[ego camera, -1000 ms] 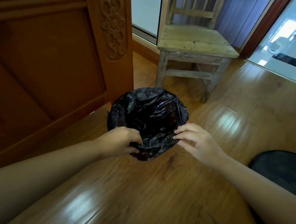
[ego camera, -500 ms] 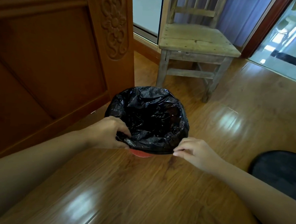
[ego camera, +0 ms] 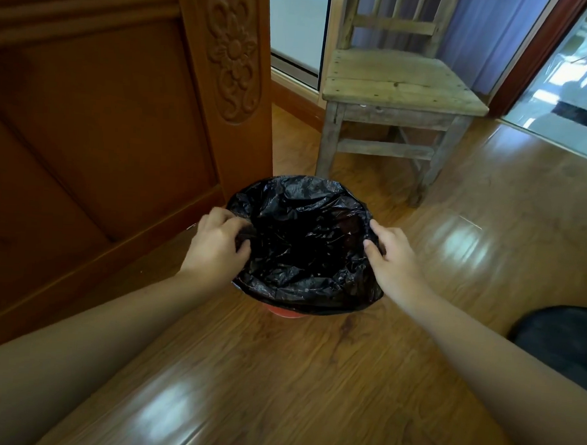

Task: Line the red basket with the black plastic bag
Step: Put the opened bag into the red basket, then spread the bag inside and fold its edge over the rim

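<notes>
A crinkled black plastic bag [ego camera: 304,243] sits open in the red basket [ego camera: 285,313] on the wooden floor. The bag's edge is folded down over the rim all round, so only a thin red sliver of the basket shows at the near bottom. My left hand [ego camera: 216,243] pinches the bag at the basket's left rim. At the right rim, my right hand [ego camera: 390,258] grips the bag's folded edge, thumb inside.
A carved wooden panel [ego camera: 104,110] stands close on the left, almost touching the basket. An old wooden chair [ego camera: 394,81] stands just behind it. A dark round object [ego camera: 564,342] lies on the floor at the right edge. Glossy wooden floor [ego camera: 276,391] spreads in front.
Both hands have moved from the near edge of the bag out along the rim to its left and right sides. The bag's edge now lies folded lower over the basket.
</notes>
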Tool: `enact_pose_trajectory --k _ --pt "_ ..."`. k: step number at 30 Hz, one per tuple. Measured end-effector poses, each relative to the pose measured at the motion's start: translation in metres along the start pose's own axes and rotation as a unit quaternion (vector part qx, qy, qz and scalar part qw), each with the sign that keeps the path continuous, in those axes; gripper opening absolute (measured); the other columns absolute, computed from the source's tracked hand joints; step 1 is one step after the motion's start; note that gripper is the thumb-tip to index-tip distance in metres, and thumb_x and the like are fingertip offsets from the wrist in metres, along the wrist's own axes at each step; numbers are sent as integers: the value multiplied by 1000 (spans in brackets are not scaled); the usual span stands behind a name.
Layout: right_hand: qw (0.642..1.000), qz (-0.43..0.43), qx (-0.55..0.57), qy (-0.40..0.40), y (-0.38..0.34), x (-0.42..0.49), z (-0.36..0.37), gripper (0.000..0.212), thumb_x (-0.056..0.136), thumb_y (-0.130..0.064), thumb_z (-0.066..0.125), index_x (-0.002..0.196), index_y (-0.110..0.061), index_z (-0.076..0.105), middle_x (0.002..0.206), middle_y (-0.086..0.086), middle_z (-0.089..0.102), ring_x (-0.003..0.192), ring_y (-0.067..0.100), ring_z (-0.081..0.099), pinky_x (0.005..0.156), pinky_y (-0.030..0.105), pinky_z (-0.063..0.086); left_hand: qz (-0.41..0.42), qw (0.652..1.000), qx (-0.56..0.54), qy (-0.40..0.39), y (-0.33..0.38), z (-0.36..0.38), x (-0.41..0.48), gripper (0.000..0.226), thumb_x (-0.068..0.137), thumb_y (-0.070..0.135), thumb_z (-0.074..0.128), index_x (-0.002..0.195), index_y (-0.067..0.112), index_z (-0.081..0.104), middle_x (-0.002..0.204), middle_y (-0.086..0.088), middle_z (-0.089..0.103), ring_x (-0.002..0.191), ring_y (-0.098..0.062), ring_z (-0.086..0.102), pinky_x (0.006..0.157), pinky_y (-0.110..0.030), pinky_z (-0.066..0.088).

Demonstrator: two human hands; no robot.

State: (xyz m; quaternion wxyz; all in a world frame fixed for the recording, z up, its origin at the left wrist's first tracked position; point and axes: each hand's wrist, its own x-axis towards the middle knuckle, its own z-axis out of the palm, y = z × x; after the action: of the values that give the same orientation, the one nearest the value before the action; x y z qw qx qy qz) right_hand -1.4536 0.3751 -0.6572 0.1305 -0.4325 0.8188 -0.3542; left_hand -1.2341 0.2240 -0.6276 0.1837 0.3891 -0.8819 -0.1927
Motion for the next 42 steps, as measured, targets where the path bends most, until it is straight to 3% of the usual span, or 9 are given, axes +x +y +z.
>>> enact_pose_trajectory --k 6,12,17,21,26,30,37,39,42 --pt "1000 -18 10 19 0 -3 1 41 96 -16 41 135 -4 36 115 1 44 94 4 40 75 3 32 -107 993 -42 -6 -8 3 5 48 87 17 57 131 7 39 127 -13 36 112 -27 40 92 -34 42" --pt "998 26 2 52 0 -4 -10 30 94 -8 43 121 -5 54 108 7 52 101 16 49 73 7 28 -142 977 -155 22 -7 2 12 32 86 6 56 118 7 54 98 0 53 68 3 46 50 1 37" --pt "979 -136 -118 90 -26 -14 -16 26 85 -5 55 111 -4 59 110 12 54 104 25 51 91 33 39 -183 965 -172 -71 -12 -1 18 20 84 14 62 102 5 62 86 1 62 77 -12 60 60 -20 48" --pt "957 -246 -107 -112 -47 -28 -5 21 87 -14 56 107 -8 62 109 6 57 103 17 52 89 22 38 -171 967 -134 -136 0 -1 15 10 86 19 58 90 12 52 81 -7 60 76 -22 61 70 -39 54" --pt "909 -202 -176 -318 -43 -45 13 48 91 -46 42 134 -25 39 135 -4 43 123 14 37 102 32 33 -82 982 -99 -137 15 -4 6 14 90 22 51 97 14 42 72 0 50 58 -16 51 56 -40 49" --pt "861 -147 -274 -402 -29 -56 27 61 88 -61 26 142 -35 12 152 -5 18 138 18 14 112 44 9 -22 993 -86 -82 24 -12 3 13 91 21 48 97 17 38 67 -3 52 48 -15 49 39 -29 38" --pt "859 -93 -346 -365 -13 -50 44 62 90 -60 13 143 -29 13 153 -3 16 140 22 7 110 50 -6 -4 992 -125 -16 38 -5 3 9 91 18 46 93 17 37 58 -1 50 42 -12 43 32 -15 31" --pt "872 -109 -347 -328 -14 -47 38 58 92 -55 21 140 -22 26 148 0 30 137 24 20 112 48 3 -16 991 -133 -14 35 -1 3 10 91 18 46 95 16 38 56 -1 48 40 -11 40 30 -15 28" --pt "932 -228 -246 -138 -15 -58 28 29 91 -30 48 108 -12 62 108 4 64 105 23 56 105 50 31 -45 986 -157 -15 31 5 0 11 92 20 47 97 17 37 56 -1 49 39 -11 40 29 -14 25"
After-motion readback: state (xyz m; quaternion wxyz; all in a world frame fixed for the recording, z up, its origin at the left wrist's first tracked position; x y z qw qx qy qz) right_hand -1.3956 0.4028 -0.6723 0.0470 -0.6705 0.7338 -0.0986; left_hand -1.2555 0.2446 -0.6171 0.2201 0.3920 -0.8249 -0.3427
